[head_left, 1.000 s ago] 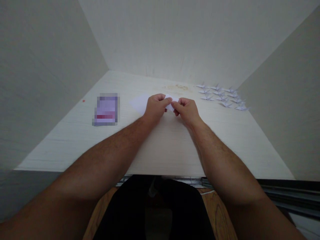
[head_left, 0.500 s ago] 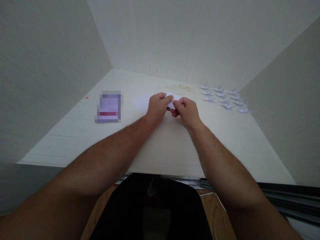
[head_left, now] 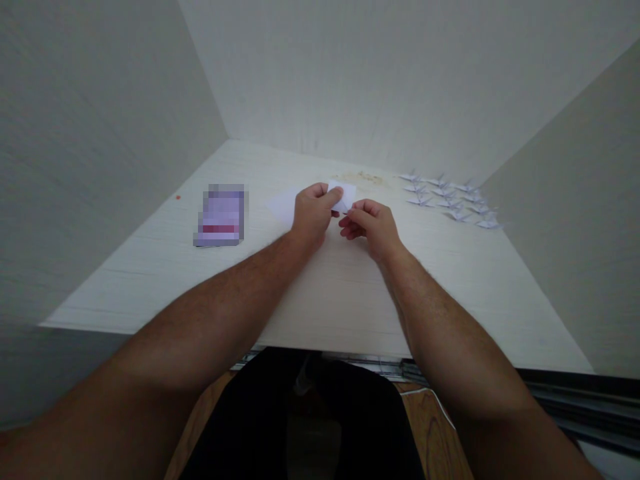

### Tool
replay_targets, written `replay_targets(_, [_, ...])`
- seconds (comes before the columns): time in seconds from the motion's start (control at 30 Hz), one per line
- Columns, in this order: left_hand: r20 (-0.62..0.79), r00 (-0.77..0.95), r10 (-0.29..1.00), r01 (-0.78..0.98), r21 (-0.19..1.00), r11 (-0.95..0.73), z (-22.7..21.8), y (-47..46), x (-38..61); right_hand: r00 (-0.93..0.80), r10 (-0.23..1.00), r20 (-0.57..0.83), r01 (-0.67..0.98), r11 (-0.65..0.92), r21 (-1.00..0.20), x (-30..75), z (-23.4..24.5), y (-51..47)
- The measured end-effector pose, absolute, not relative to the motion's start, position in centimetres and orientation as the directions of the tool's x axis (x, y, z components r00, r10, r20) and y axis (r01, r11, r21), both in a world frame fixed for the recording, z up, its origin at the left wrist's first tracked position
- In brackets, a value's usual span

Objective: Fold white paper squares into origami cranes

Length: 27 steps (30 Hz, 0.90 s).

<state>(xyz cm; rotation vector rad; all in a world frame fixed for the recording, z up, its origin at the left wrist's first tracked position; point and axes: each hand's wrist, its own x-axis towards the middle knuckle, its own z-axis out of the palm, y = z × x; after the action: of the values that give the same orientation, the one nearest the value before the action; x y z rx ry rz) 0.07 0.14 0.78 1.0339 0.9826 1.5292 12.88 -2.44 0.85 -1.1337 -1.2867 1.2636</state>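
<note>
A small folded piece of white paper (head_left: 347, 192) is held up above the table, a crease line showing across its face. My left hand (head_left: 315, 210) grips its left side, thumb pressed on top and fingers beneath. At the paper's lower right corner, my right hand (head_left: 375, 223) pinches with thumb and index finger while the other fingers curl loosely below. Left of my left hand, white paper sheets (head_left: 281, 205) lie flat on the table, partly hidden behind that hand.
Several folded paper cranes (head_left: 445, 195) stand in rows at the back right of the white table (head_left: 335, 293). A blurred purple packet (head_left: 221, 215) lies on the left, with a small orange speck (head_left: 178, 197) beyond it. Walls enclose the back and both sides.
My right thumb has slid off the paper's face to its lower right corner, and the right fingers have loosened. More of the folded paper shows. My left hand keeps its hold.
</note>
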Motion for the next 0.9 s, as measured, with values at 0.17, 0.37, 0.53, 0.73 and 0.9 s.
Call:
replay_targets(0.17, [0.148, -0.115, 0.982, -0.265, 0.948, -0.174, 0.65, -0.05, 0.25, -0.043, 0.995, 0.085, 0.009, 0.085, -0.996, 12.56, 0.61, -2.32])
replay_targets(0.37, [0.1, -0.23, 0.968, -0.313, 0.934, -0.171, 0.82, 0.62, -0.2, -0.08, 0.995, 0.066, -0.021, 0.064, -0.998, 12.95, 0.37, -2.34])
replay_targets(0.53, [0.163, -0.161, 0.973, -0.266, 0.943, -0.202, 0.39, 0.49, -0.07, -0.038, 0.999, 0.037, -0.019, 0.037, -0.999, 12.86, 0.82, -2.37])
replay_targets(0.73, [0.165, -0.136, 0.977, -0.268, 0.943, -0.196, 0.47, -0.04, -0.01, 0.064, 0.994, 0.088, -0.024, 0.09, -0.996, 12.66, 0.88, -2.26])
replay_targets(0.9, [0.161, -0.111, 0.981, -0.232, 0.955, -0.183, 0.5, -0.3, 0.12, 0.077, 0.99, 0.119, 0.067, 0.114, -0.991, 12.68, 0.21, -2.06])
